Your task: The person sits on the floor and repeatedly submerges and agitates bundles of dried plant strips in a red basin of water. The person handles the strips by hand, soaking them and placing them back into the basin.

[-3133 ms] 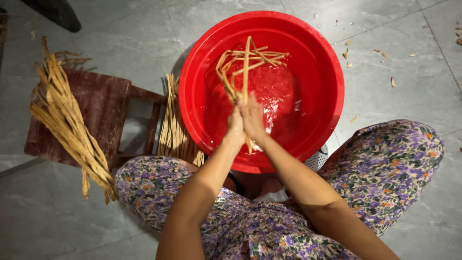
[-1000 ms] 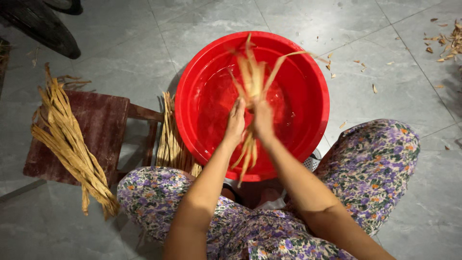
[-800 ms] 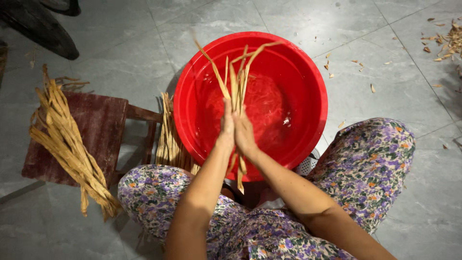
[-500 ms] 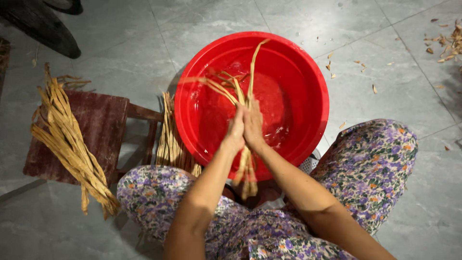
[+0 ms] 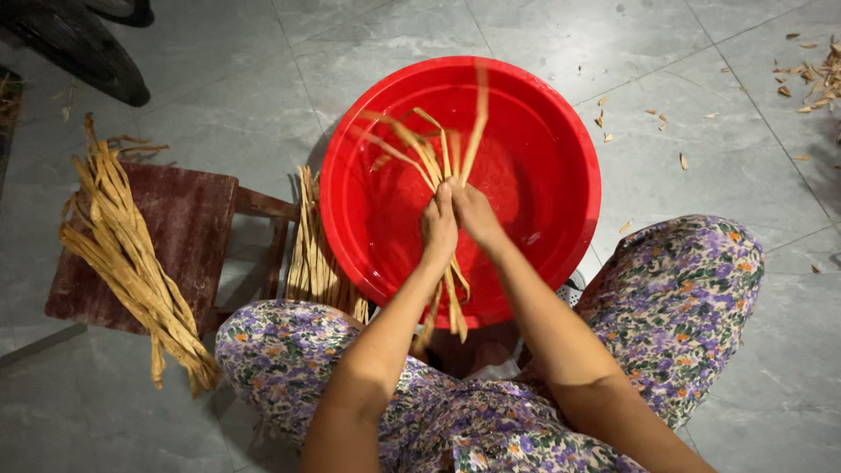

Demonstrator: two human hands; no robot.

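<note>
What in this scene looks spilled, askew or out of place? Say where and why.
Small tan scraps lie scattered over the grey floor tiles, right of the red basin. A bundle of strips lies skewed across the low wooden stool, overhanging its edge.

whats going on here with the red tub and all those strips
A person seated low in floral trousers presses a bunch of tan fibre strips between the left hand and right hand, palms together, over a red basin with water in it. The strips fan out above the hands and hang below them. Another bundle of strips lies across a dark wooden stool, and more lean beside the basin. Small scraps dot the grey tile floor.
</note>
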